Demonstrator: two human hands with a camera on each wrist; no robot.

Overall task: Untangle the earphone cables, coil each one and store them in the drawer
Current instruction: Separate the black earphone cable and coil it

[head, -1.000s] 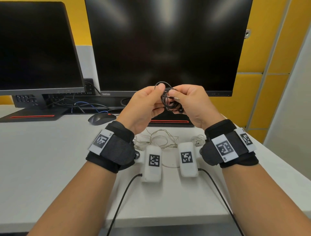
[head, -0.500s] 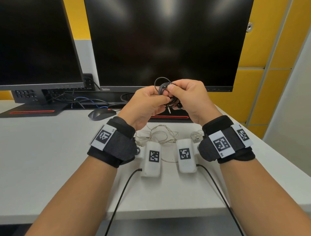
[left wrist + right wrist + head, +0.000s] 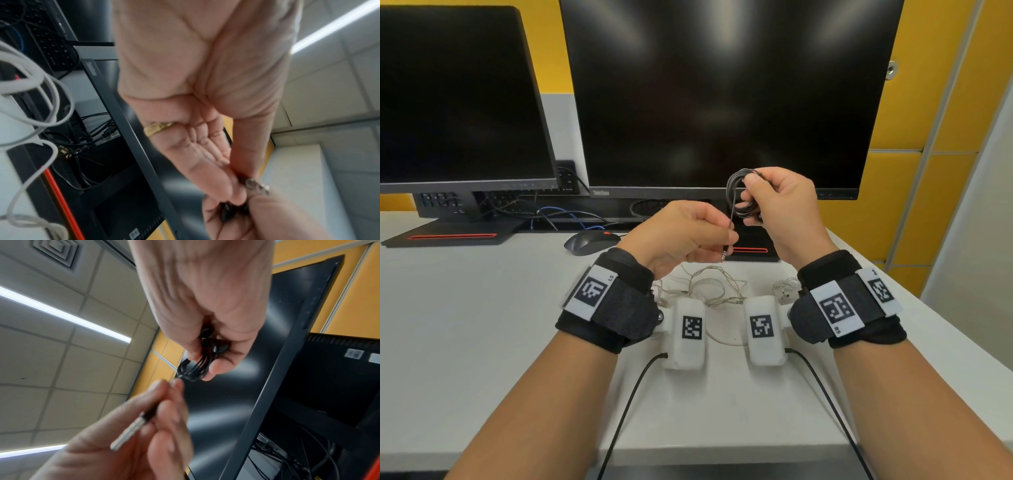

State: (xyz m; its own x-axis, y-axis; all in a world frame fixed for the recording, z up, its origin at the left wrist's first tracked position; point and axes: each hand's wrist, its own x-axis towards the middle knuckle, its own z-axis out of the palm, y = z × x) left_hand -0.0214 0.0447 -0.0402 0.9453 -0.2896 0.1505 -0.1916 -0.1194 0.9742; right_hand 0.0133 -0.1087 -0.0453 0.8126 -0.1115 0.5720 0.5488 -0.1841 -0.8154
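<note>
A coiled black earphone cable (image 3: 736, 197) is held up in front of the monitor by my right hand (image 3: 774, 202), whose fingers curl round the loops (image 3: 195, 368). My left hand (image 3: 695, 233) pinches the cable's free end just above its silver jack plug (image 3: 724, 255), which hangs below the coil (image 3: 127, 434). A white earphone cable (image 3: 709, 287) lies loosely tangled on the desk under my wrists, its earbuds (image 3: 786, 289) near my right wrist. No drawer is in view.
Two dark monitors (image 3: 722, 96) stand at the back of the white desk (image 3: 465, 325). A black mouse (image 3: 589, 241) lies left of my hands. Two white tagged boxes (image 3: 690, 330) with black leads rest between my forearms. Loose cables (image 3: 551, 214) run behind the monitor bases.
My hands have parted: the left drew the plug end down and leftward out of the coil. The right hand keeps the loops raised.
</note>
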